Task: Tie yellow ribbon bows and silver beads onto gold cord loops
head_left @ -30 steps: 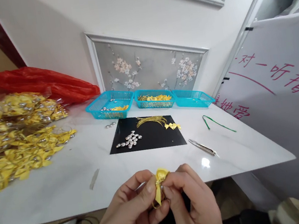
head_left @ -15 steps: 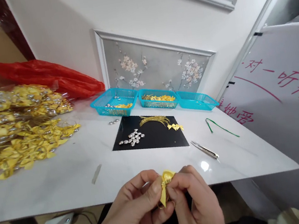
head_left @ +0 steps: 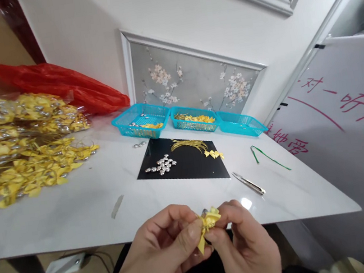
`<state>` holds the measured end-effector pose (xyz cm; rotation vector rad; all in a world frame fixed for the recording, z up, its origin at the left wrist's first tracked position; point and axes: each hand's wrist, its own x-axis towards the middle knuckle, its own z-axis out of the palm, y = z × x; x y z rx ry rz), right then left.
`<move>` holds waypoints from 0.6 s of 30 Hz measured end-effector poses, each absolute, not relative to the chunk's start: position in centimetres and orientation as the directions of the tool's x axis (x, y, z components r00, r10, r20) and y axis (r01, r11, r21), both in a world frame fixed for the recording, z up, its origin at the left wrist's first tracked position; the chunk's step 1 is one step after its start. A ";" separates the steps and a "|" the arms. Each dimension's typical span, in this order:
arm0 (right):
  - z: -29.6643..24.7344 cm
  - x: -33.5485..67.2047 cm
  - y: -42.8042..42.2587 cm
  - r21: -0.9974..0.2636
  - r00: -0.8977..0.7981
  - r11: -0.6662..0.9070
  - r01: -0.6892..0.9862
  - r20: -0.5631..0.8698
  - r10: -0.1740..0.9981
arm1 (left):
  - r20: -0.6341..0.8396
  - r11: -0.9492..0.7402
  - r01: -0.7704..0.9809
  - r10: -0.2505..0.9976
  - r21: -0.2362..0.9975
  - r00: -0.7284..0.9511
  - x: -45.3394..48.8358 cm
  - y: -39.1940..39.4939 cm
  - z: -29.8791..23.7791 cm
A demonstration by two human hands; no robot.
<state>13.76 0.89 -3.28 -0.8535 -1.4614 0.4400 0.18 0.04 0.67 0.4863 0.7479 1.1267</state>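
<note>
Between my two hands, just off the table's front edge, is a yellow ribbon bow (head_left: 209,220) with a silver bead showing behind its top. My left hand (head_left: 173,242) pinches the bow's left side between thumb and fingers. From the other side, my right hand (head_left: 243,237) pinches it near the knot, fingertips closed. On the black mat (head_left: 190,169) beyond lie several silver beads (head_left: 164,164), a bundle of gold cords (head_left: 188,143) and a few small yellow bows (head_left: 214,154).
Blue baskets (head_left: 142,135) stand at the back, some holding beads and yellow bows. Finished-looking yellow strands (head_left: 37,172) pile up at left beside a red bag (head_left: 65,87). Thread snips (head_left: 249,183) and a green cord (head_left: 270,157) lie at right; a grey strip (head_left: 117,206) lies at left.
The bow has turned between my fingers, and a silver bead now shows behind it. My right hand has shifted slightly right. The camera view has tilted a little.
</note>
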 end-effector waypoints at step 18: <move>-1.1 15.4 1.4 -0.561 0.011 0.716 0.416 0.790 0.613 | -0.130 0.119 -0.219 0.991 0.969 -0.038 -0.9 1.5 0.6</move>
